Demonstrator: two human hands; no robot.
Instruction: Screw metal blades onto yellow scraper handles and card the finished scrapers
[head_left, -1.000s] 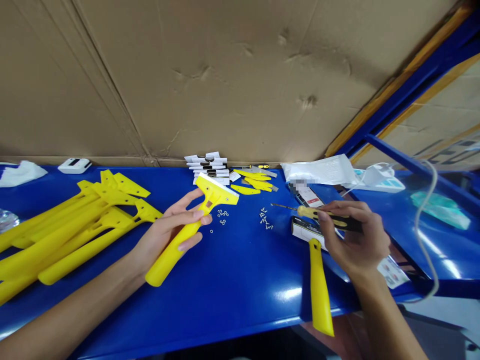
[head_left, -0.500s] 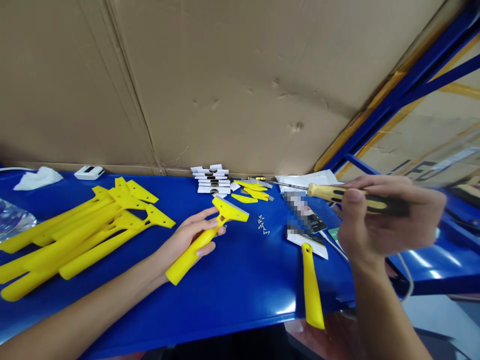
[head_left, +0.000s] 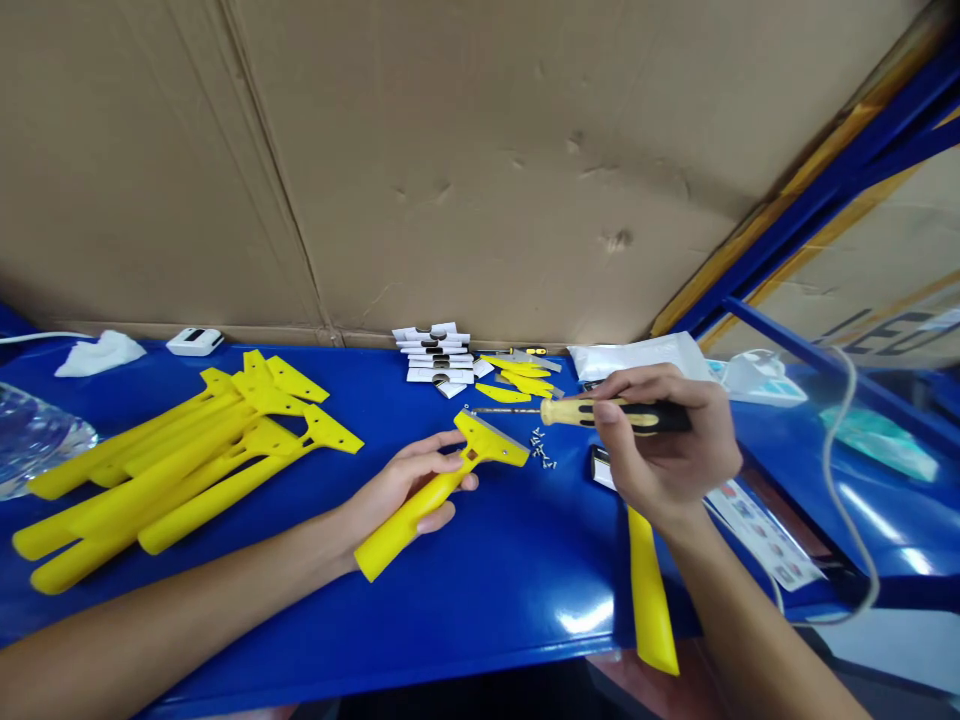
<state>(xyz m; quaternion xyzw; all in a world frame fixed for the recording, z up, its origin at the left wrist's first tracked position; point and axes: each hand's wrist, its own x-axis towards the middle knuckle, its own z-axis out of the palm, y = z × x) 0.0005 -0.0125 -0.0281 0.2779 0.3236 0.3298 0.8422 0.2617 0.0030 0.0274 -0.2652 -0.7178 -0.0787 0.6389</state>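
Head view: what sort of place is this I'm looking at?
Probably a small assembly workbench, perhaps in a workshop: a pile of matching yellow scraper handles, a scatter of loose screws and a screwdriver suggest it.

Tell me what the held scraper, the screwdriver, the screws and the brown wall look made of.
Scraper: probably moulded plastic, smooth satin yellow with soft highlights; its grey edge looks metal.
Screwdriver: handle likely smooth plastic, pale yellow and black; thin shaft apparently metal.
Screws: likely bright metal, from their silvery glints.
Wall: apparently cardboard, matt brown with creases and dents.
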